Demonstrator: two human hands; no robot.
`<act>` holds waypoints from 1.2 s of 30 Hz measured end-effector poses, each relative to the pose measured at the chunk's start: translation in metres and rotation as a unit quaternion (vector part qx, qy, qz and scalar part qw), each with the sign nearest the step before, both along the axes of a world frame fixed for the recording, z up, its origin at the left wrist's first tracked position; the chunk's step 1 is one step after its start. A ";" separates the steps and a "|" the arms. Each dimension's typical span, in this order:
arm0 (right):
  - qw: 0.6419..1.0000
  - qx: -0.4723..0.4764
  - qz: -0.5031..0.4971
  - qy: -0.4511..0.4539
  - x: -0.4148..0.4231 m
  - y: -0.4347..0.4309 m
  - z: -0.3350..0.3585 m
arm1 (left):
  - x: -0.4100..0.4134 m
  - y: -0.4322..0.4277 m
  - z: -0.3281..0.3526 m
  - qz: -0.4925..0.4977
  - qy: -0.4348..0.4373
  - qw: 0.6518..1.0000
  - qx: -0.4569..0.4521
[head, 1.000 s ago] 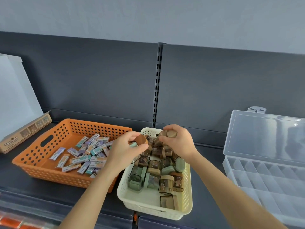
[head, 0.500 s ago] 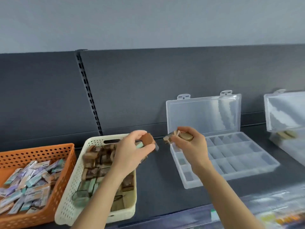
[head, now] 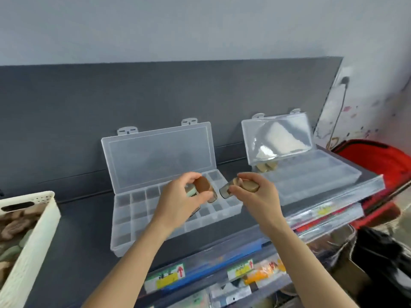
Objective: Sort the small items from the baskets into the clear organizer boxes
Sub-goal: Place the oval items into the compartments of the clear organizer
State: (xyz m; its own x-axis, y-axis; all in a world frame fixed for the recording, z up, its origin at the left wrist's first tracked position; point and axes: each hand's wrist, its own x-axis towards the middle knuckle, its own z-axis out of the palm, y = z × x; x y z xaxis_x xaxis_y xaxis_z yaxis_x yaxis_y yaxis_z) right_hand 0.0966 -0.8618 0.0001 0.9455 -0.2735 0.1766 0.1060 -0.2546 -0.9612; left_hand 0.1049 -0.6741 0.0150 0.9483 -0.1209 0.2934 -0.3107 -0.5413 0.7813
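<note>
Now both hands hover over the gridded organizer box (head: 124,218) at the middle of the shelf (head: 84,230). The left hand (head: 178,203) has its fingers clamped on a brown-capped piece (head: 203,185) and a green one (head: 191,191); the right hand (head: 255,194) pinches a beige piece (head: 249,185) and a dark one (head: 224,192). Better, I'd say, to drop one at a time, low into a single cell, kinds kept apart. Below the shelf's front edge, tags (head: 164,277) show red arrows; their writing is too blurred to read.

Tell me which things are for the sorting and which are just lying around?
For the job: left hand, right hand, the brown item and tan item they hold, cream basket, middle clear box, far clear box.
Just lying about: red thing, packets below the shelf.
</note>
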 end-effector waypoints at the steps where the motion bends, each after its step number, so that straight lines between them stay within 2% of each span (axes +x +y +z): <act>1: 1.000 0.000 -0.008 0.003 -0.002 -0.018 -0.001 | 0.001 -0.017 -0.002 -0.004 0.001 1.000 0.000; 10: 0.998 -0.016 -0.063 0.013 -0.004 -0.130 0.000 | 0.027 -0.123 -0.007 -0.053 0.021 0.998 0.025; 23: 0.993 -0.064 -0.096 0.042 0.076 -0.236 -0.014 | 0.134 -0.226 -0.011 -0.104 0.028 0.994 0.027; 31: 0.989 -0.122 -0.079 0.039 0.131 -0.284 -0.024 | 0.181 -0.271 -0.021 -0.097 0.022 0.986 0.136; 36: 0.983 -0.178 -0.016 0.043 0.168 -0.310 -0.029 | 0.206 -0.303 -0.026 -0.079 0.025 0.973 0.215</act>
